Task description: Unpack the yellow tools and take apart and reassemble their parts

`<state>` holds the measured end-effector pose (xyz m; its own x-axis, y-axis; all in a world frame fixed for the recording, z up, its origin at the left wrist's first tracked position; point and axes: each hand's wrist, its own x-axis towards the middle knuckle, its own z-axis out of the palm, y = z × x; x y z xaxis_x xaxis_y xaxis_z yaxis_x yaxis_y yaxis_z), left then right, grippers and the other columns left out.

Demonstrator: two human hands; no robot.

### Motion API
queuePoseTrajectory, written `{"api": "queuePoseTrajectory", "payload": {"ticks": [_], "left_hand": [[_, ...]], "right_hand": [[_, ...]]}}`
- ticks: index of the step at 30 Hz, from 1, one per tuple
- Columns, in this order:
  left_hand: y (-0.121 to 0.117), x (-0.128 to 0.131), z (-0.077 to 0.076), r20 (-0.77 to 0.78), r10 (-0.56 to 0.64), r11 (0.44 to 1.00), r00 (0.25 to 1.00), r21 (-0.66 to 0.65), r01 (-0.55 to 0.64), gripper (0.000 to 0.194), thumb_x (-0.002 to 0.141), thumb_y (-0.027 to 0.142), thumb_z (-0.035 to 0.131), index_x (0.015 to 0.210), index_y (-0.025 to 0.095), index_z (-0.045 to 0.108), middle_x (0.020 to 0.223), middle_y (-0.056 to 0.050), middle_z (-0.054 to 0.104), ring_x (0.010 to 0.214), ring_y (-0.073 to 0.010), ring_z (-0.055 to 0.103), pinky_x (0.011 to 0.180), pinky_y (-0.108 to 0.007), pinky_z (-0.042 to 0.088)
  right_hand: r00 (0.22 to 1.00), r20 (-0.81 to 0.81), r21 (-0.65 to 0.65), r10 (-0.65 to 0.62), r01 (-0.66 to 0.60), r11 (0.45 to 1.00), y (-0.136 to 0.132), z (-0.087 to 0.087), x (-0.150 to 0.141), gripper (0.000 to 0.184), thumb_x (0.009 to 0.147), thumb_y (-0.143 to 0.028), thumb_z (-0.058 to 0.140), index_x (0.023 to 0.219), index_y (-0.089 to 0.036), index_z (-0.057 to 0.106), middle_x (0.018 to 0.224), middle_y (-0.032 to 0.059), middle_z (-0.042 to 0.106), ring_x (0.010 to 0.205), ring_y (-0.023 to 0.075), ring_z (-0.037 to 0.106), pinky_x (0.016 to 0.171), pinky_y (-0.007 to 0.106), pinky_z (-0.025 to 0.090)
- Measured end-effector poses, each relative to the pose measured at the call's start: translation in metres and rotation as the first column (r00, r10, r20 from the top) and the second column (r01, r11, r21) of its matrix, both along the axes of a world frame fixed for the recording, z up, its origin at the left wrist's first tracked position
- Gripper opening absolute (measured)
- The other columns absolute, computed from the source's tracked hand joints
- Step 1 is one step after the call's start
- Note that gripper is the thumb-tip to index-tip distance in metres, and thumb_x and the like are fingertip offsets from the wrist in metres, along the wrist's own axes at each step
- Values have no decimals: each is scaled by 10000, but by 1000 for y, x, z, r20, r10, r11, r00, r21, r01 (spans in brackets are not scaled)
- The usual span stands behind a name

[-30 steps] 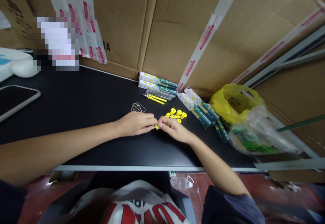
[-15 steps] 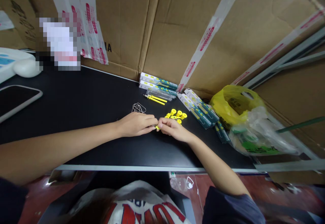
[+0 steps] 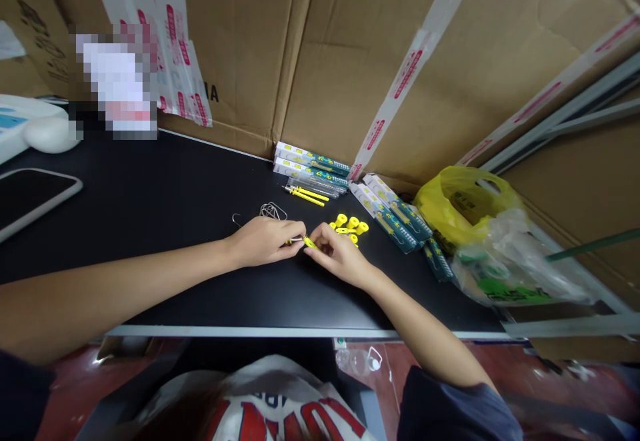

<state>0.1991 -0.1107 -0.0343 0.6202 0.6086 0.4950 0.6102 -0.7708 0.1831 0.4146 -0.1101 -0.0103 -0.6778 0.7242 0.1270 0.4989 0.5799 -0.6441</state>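
Across the back, large brown cardboard [image 3: 370, 48] striped with printed tape. Below and in front of it, a black counter [image 3: 260, 301] with a pale front edge. At the right end, a yellow plastic bag [image 3: 467, 204] against the cardboard, with a clear plastic bag [image 3: 520, 268] just in front. At the far left, a rounded white device [image 3: 47, 128] and, nearer, a phone-like slab [image 3: 37, 198] lying flat.

Near the middle of the counter, the left grip [image 3: 266, 241] and right grip [image 3: 343, 254] face to face, fingertips almost meeting. Beyond them, slim printed boxes [image 3: 310, 163] laid by the cardboard; to their right, more slim boxes [image 3: 390, 211] lying at a slant. Just in front of the first boxes, clear plastic tubes [image 3: 317, 186], then yellow rods [image 3: 310, 196] side by side. Beyond the left grip, a tangle of metal wire hooks [image 3: 273, 211]; by that wrist, a thin curved hook [image 3: 236, 218]. Beyond the right grip, small yellow spools [image 3: 353, 223] in a loose cluster.

Pinched closed on a thin metal-and-yellow part [image 3: 295, 240], the left grip. Closed at thumb and finger on a small yellow piece [image 3: 310, 243], the right grip. Between both sets of fingertips, that yellow piece, tilted, with its left end right by the metal; whether joined, impossible to tell.
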Motion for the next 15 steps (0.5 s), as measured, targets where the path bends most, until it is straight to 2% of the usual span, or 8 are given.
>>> {"api": "queuePoseTrajectory", "payload": {"ticks": [7,15], "left_hand": [[-1,0,2,-20,-7,999,1000,33,8,164,907,247,406,807,205,530,710,31,623,627,-110,605,514,-210,335],[-1,1,1,-8,-12,998,1000,59,13,168,903,234,413,763,201,500,686,39,611,604,-110,594,505,-227,301]], "right_hand": [[1000,17,38,-1,1,999,-1,4,0,177,907,-363,521,885,-187,530,679,-24,551,582,101,504,555,220,383],[999,46,4,6,-6,1000,1,3,1,197,931,-364,487,875,-182,535,657,-10,607,582,111,538,582,225,406]]}}
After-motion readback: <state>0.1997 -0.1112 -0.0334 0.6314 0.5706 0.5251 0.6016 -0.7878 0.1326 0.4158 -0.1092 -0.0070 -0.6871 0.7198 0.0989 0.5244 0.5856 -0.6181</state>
